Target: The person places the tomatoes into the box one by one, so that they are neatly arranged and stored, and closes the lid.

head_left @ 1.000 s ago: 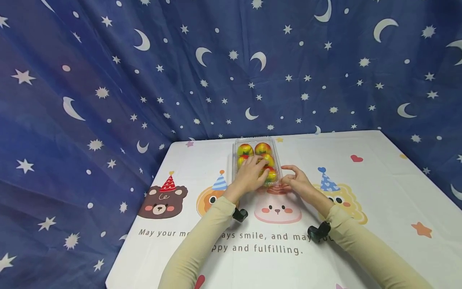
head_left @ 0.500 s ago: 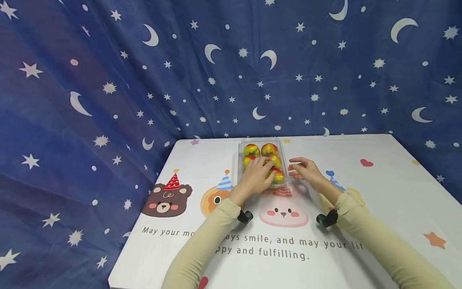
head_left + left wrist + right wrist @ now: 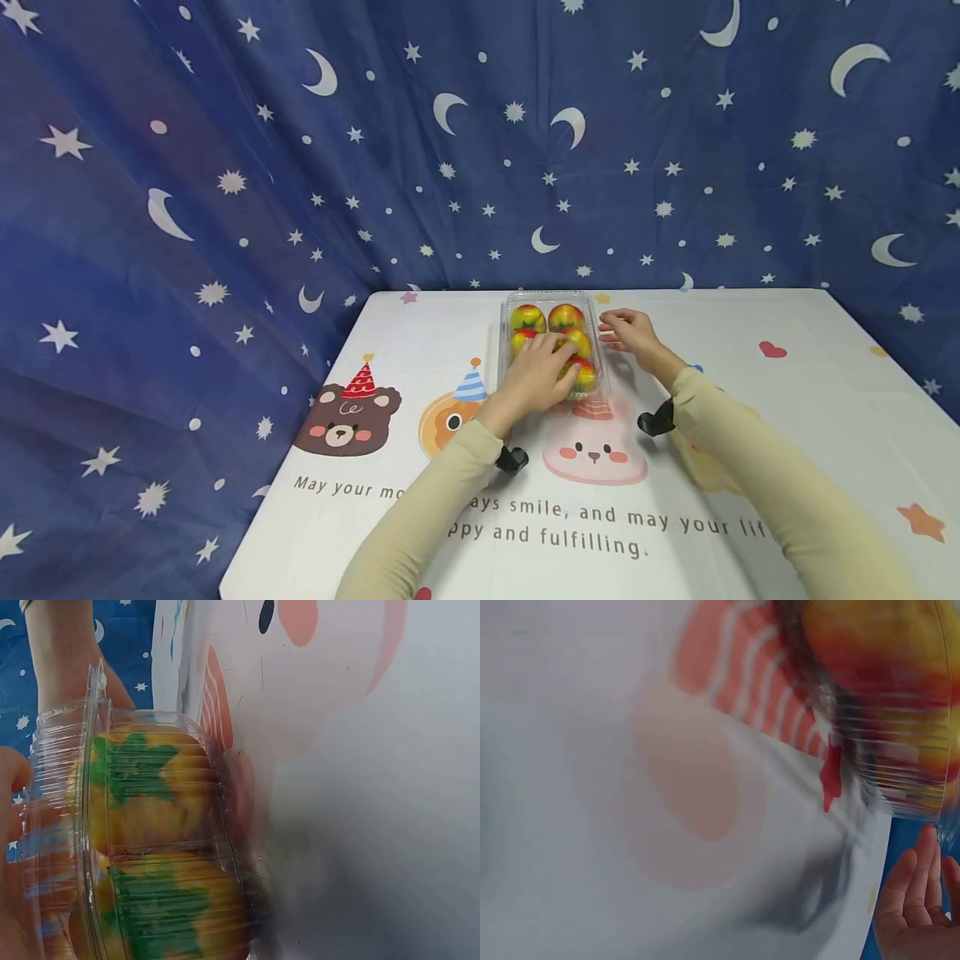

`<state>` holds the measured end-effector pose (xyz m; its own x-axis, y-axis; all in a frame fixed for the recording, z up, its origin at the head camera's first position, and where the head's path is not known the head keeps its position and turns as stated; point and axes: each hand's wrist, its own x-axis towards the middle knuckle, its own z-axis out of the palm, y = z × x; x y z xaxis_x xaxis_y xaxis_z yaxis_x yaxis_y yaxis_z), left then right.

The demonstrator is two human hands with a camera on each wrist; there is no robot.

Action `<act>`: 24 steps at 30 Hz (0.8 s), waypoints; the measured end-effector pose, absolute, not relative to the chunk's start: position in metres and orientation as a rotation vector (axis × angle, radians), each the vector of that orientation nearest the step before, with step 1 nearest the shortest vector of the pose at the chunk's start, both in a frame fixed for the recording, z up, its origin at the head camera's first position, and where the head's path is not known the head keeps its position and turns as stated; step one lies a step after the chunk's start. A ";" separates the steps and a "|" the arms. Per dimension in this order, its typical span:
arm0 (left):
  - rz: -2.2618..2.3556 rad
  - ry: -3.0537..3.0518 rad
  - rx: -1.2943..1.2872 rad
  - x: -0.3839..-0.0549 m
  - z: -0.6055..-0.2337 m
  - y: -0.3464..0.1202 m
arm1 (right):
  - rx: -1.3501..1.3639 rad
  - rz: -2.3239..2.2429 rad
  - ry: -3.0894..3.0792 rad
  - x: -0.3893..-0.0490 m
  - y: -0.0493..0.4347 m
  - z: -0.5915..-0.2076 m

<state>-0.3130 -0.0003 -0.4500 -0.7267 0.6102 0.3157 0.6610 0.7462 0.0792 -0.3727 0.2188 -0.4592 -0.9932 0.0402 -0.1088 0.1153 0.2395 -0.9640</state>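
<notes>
A clear plastic clamshell box (image 3: 506, 367) lies at the far side of the table, its lid down. Inside are several yellow-and-red fruits (image 3: 566, 317) with green star-shaped leaf caps (image 3: 154, 911), like persimmons. My left hand (image 3: 536, 371) rests on top of the lid with its fingers spread, covering some of the fruits. By the box's right side, my right hand (image 3: 633, 333) has its fingers extended toward the edge. In the right wrist view those fingers (image 3: 915, 881) are straight, with the tips right at the box wall.
The white tablecloth (image 3: 675, 550) has printed cartoon animals, lettering and small shapes. Behind the table hangs a blue curtain (image 3: 412, 150) with moons and stars, close to the back edge. Black wrist cameras (image 3: 512, 461) sit under both sleeves.
My right hand has moved from the box's near right corner up along its right side toward the back. The left hand stays on the lid. The head view has shifted slightly.
</notes>
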 end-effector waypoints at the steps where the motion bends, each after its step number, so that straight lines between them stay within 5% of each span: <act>1: -0.272 -2.678 -1.000 -0.312 -0.451 0.000 | 0.160 -1.882 2.422 -0.376 0.218 -0.460; 24: -0.263 -2.664 -1.027 -0.312 -0.452 -0.003 | 0.187 -1.753 2.435 -0.427 0.207 -0.448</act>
<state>-0.3118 -0.0034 -0.4521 -0.7107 0.6283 0.3165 0.6780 0.7317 0.0702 -0.4267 0.2070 -0.4484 -0.9831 0.0215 -0.1816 0.1791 0.3152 -0.9320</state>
